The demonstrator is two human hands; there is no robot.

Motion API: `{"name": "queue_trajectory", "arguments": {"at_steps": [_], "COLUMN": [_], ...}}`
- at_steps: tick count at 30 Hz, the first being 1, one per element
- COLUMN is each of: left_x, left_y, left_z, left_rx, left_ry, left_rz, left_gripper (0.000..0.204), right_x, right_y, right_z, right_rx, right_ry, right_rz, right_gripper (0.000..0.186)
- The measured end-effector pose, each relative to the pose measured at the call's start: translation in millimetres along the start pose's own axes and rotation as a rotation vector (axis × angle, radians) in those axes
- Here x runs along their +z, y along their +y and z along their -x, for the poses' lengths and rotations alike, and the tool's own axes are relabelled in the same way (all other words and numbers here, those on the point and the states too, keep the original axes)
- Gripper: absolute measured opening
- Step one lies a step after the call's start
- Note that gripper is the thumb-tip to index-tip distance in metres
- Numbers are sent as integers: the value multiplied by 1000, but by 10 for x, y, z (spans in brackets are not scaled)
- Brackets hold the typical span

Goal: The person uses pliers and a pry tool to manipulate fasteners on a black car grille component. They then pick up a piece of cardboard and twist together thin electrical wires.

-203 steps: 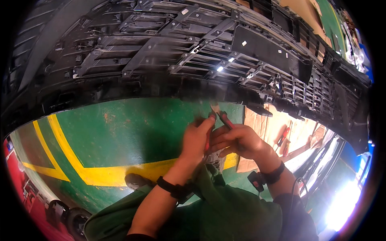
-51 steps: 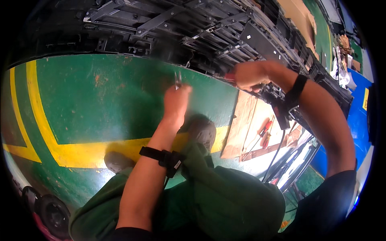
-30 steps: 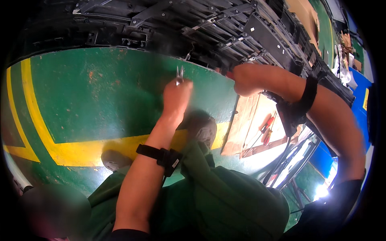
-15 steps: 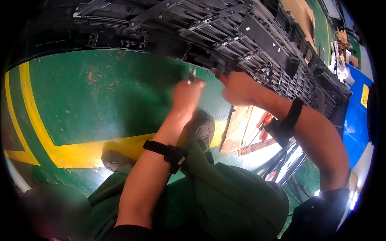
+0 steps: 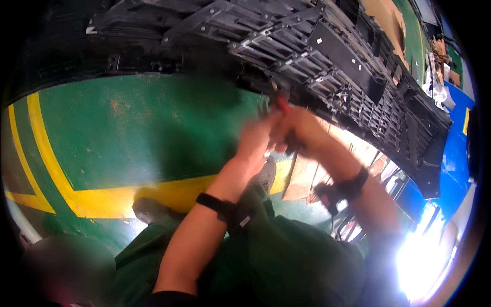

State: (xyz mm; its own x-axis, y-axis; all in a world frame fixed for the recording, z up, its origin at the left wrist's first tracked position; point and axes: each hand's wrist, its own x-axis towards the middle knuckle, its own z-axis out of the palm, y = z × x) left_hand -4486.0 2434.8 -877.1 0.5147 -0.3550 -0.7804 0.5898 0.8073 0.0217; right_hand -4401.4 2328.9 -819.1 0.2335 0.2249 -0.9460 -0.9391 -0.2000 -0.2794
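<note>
Head view, largest to smallest. Green floor [image 5: 128,138] with a yellow line [image 5: 112,199] painted across it; both bend toward the rim of the picture. Large black slatted part [image 5: 286,46]: spans the upper side, its near edge crossing above the floor, just ahead of the hands. Screw heads and small pale labels show on it. Blue surface [image 5: 455,153] at far right, beyond the part's end. Person's dark green trousers [image 5: 307,256] fill the lower middle; one grey shoe [image 5: 148,210] rests at the yellow line. Flat brown cardboard [image 5: 299,181] lies on the floor near the right hand, partly hidden by that arm.

Left hand [image 5: 255,138] and right hand [image 5: 302,130] are close together at centre, both blurred; contact between them cannot be told. Black band on each wrist.

Right hand: fingers curled around a red-handled tool [image 5: 283,104], whose dark tip points toward the part's near edge; touching or apart, cannot tell. Left hand: fingers closed about a two-pronged tool [image 5: 263,109], smallest item noted, prongs pointing up just beside the red handle.
</note>
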Motion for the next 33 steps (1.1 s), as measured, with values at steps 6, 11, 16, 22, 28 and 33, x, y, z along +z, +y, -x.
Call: {"name": "queue_trajectory", "arguments": {"at_steps": [6,11,16,22,28,33], "left_x": [-174,-200,-329,-49,273,396], "left_y": [-191,-90,-98,160,303,262], "left_z": [98,17,-104,137,252,231], "left_rx": [-44,72,352,175,-39,-9], "left_ry": [-35,92,134,194,206,189], "left_rz": [-206,-501,-777,-724,-497,-504], "left_gripper": [28,29,25,22,22,23], "right_x": [-299,-341,-433,-513,-524,-527], "right_y": [545,639,760,872,910,824], "right_z": [414,466,285,108,104,166], "right_rx": [-136,-87,-167,-236,-240,-236], "right_ry": [68,-2,-44,32,94,228], "right_rz": [224,212,71,305,417,703], "right_gripper": [38,57,58,55,46,46]}}
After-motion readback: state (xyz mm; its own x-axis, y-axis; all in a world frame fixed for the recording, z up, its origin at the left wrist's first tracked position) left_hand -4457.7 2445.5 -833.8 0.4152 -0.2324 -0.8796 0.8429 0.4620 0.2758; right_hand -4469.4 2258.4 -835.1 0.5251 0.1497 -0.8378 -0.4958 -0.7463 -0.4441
